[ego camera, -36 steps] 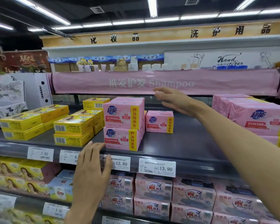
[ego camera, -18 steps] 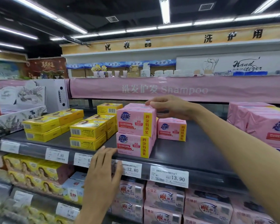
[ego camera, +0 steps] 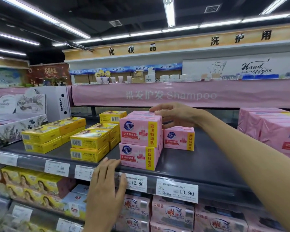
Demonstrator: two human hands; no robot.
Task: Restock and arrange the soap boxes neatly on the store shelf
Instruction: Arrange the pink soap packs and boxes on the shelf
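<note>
Hands apart: the right hand (ego camera: 177,114) clamps the upper pink soap box (ego camera: 141,129), fingers over its top, thumb down its right side. The left hand (ego camera: 105,185) lies flat, fingers straight, on the shelf (ego camera: 191,161) front rail. That box sits on the lower pink soap box (ego camera: 137,155) at the near edge, with a single pink box (ego camera: 179,138) behind right and yellow boxes (ego camera: 89,139) left. It looks light and stiff with a glossy, maybe slippery wrap, so it is best gripped across opposite sides.

Bright overhead tubes — edges warped.
</note>
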